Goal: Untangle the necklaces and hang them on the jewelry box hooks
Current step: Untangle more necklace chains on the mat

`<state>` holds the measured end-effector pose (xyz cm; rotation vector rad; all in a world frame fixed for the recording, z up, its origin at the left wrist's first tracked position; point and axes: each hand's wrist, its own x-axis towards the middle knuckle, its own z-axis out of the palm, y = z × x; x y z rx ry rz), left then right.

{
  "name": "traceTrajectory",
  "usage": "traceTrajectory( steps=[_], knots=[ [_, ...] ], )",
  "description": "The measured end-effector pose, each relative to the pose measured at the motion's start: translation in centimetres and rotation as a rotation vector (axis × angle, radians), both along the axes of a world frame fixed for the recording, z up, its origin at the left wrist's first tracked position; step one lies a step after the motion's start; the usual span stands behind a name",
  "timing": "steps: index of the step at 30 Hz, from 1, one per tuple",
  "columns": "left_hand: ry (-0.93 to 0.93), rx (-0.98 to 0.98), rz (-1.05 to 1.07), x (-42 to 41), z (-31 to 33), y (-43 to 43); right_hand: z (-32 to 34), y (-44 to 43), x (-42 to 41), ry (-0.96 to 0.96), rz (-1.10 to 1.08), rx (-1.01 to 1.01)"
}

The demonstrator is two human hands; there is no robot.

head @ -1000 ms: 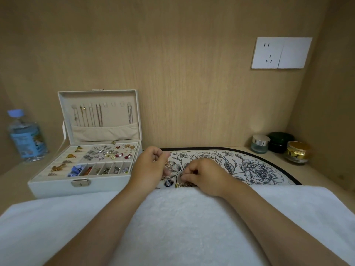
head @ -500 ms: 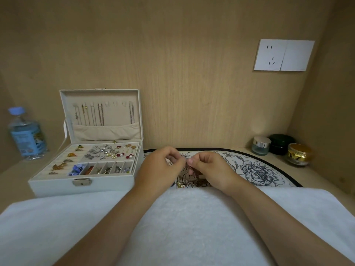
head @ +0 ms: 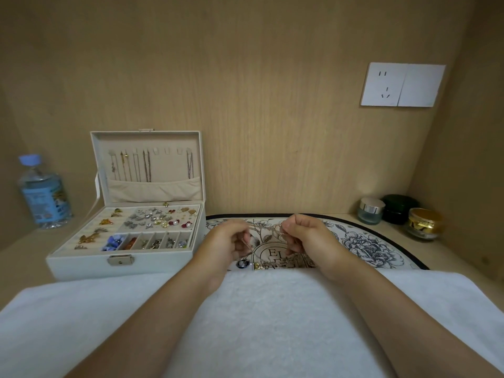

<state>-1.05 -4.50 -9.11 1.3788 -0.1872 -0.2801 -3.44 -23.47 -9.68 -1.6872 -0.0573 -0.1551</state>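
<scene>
Both hands are raised a little above the floral mat [head: 368, 246]. The left hand [head: 225, 245] pinches a thin necklace chain [head: 248, 246] with curled fingers, and this part goes down to a dark round pendant [head: 242, 264] lying on the mat. The right hand [head: 311, 237] also pinches a fine chain, which drops into the tangle of necklaces [head: 289, 261] on the mat just below it. It cannot be told if both hold the same chain. The long axis runs left to right between the hands. The jewelry box [head: 81, 266] stands open on the counter [head: 463, 268], to the left, and the left hand is nearer to it. Some hooks [head: 166, 151] in its lid look free. The chain seems not yet loose, so a gentle pull apart probably comes first.
</scene>
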Motion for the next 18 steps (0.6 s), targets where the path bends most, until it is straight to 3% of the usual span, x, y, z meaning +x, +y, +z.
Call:
traceTrajectory(
  steps=[3,5,9,14,18],
  knots=[
    [0.087,-0.271,-0.020,0.1,0.2,0.3,0.3,0.1,0.1,0.010,0.002,0.177],
    [0.079,-0.293,-0.032,0.2,0.3,0.5,0.3,0.0,0.3,0.028,-0.101,0.220],
    [-0.059,-0.058,0.019,0.0,1.0,0.9,0.4,-0.6,0.5,0.078,-0.374,0.195],
    [-0.240,0.212,0.109,-0.2,1.8,1.5,0.2,-2.7,0.9,0.200,-0.403,0.632],
    [-0.361,0.368,0.185,-0.3,2.1,1.5,0.3,-4.1,0.9,0.192,-0.439,0.375]
  ],
)
